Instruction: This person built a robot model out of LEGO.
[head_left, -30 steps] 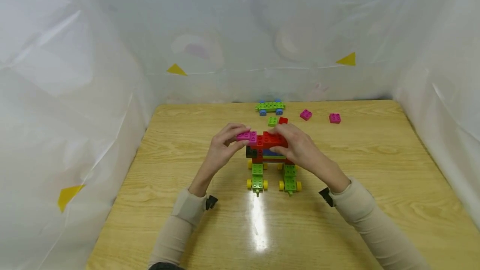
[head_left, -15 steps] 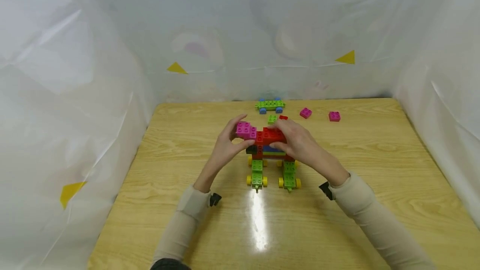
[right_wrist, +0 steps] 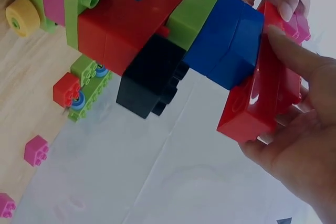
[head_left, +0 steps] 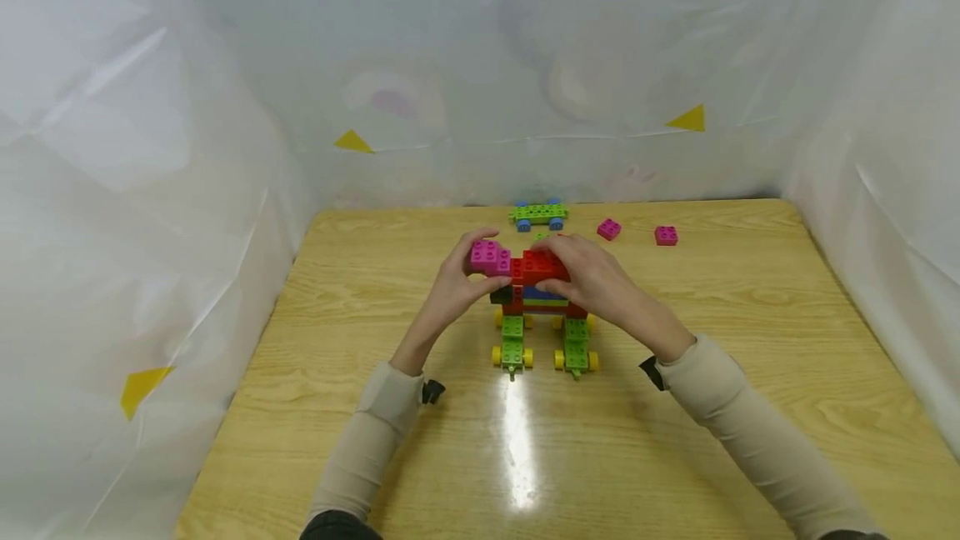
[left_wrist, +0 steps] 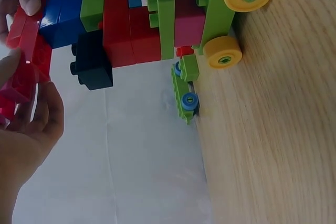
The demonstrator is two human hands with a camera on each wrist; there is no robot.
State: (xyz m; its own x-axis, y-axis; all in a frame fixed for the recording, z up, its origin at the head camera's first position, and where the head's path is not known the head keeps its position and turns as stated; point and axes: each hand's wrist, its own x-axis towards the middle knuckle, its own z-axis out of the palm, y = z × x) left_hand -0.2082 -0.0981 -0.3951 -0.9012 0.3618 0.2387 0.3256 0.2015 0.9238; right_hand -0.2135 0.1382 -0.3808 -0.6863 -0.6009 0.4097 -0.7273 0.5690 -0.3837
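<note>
A tall toy-brick model stands on the table, its two green wheeled bases [head_left: 513, 338] with yellow wheels towards the front. Above them rise red, green and blue bricks [right_wrist: 220, 43], with a black brick [right_wrist: 149, 74] jutting from each side. Red bricks [head_left: 542, 265] form the top, and a stepped pair of pink bricks [head_left: 485, 255] sits at their left end. My left hand [head_left: 448, 290] holds the pink bricks, thumb at the near side and fingers at the far side. My right hand [head_left: 606, 283] grips the red bricks at the right end between thumb and fingers.
Behind the model, a green wheeled base [head_left: 538, 212] with blue wheels lies near the table's back edge. A loose red brick [right_wrist: 66, 89] and a green brick [right_wrist: 84, 70] lie beside it. Two magenta bricks [head_left: 609, 229] are further right. Pale sheeting surrounds the table [head_left: 720, 323].
My left fingers have spread wider and shifted slightly away from me, so more of the pink bricks shows, standing higher at the left. The right hand keeps its grip on the red bricks.
</note>
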